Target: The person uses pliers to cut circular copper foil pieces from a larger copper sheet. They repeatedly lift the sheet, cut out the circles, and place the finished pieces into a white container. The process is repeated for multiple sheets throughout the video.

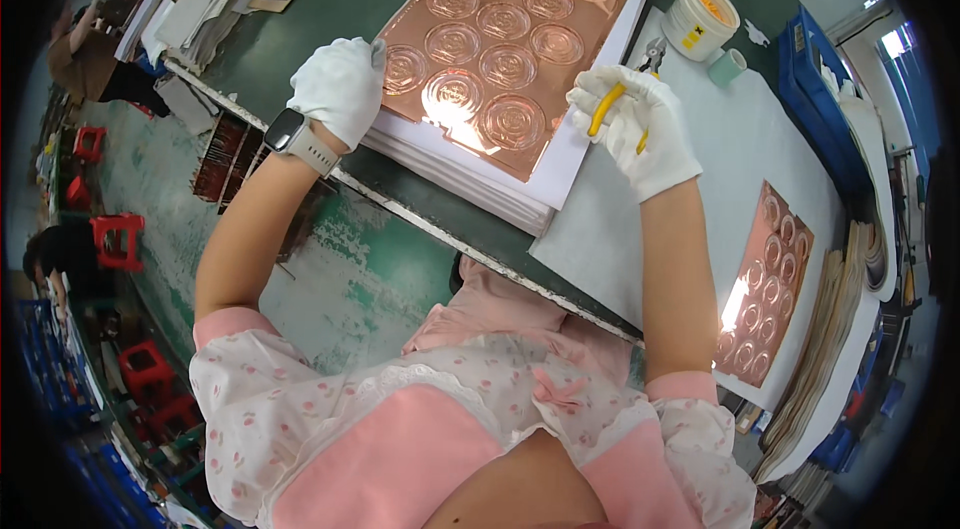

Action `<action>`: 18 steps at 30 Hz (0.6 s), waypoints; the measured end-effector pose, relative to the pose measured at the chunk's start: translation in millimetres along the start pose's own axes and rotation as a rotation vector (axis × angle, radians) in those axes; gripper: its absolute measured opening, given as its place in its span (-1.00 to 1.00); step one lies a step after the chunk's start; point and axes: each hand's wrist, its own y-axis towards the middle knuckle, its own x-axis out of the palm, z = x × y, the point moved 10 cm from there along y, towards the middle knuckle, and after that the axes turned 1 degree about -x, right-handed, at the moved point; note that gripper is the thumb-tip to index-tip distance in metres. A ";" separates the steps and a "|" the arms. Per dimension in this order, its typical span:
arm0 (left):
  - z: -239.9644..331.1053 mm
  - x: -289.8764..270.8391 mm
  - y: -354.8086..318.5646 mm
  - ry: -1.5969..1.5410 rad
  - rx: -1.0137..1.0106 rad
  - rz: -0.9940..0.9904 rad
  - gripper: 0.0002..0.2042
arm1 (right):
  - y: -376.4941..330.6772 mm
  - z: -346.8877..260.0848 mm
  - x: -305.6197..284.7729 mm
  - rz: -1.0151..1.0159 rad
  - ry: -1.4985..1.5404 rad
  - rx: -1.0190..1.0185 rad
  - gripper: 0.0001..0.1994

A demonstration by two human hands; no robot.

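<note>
Pink sleeves and bare forearms nearest, reaching out over the green desk. Biggest item on it: a copper sheet embossed with round medallions, lying flat on a stack of white paper, centre-far. Judgement: thin foil, light, floppy, dents and creases easily, edges likely sharp; support it flat and take it by the plain border, not the raised rounds. Second copper sheet lies at right on white paper, well apart. White tub and small pale cup sit far right. Left hand, white-gloved, fingers loosely spread, presses on the sheet's left edge. Right hand, gloved, fist closed round yellow-handled pliers, at the sheet's right edge; pliers' tip contact unclear.
</note>
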 end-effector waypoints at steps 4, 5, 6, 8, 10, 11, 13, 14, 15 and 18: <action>2.6 -1.8 -5.9 -0.037 0.018 -0.077 -0.69 | -0.8 -1.7 -3.2 0.001 0.035 0.008 -0.81; 4.4 -4.6 -6.4 -0.038 0.011 -0.089 -0.69 | -0.9 -3.0 -4.5 0.000 0.049 0.007 -0.81; 5.7 -7.4 -6.6 -0.040 0.005 -0.101 -0.69 | -1.1 -4.1 -5.8 0.007 0.058 0.005 -0.81; 10.0 -10.5 -6.6 -0.009 0.089 -0.124 -0.64 | -1.8 -4.8 -8.0 0.024 0.075 0.005 -0.81; 16.3 -19.2 -6.2 0.016 0.158 -0.103 -0.56 | -3.1 -7.0 -10.9 0.018 0.032 -0.003 -0.81; 17.9 -28.7 -6.1 0.032 0.181 -0.064 -0.52 | -3.2 -6.5 -11.3 0.008 0.013 -0.007 -0.81; 34.4 -49.7 -14.0 -0.027 0.310 0.057 -0.41 | -12.7 -7.9 -27.1 0.121 -0.206 -0.069 -0.81; 50.0 -54.0 -19.7 -0.144 0.429 0.069 -0.43 | -19.8 -7.0 -33.0 0.177 -0.320 -0.097 -0.81; 67.0 -61.8 -26.1 -0.262 0.546 0.083 -0.45 | -26.8 -1.1 -32.8 0.166 -0.438 -0.063 -0.80; 112.1 -67.8 -45.0 -0.374 0.830 -0.022 -0.54 | -49.0 13.7 -33.2 0.131 -0.728 -0.008 -0.79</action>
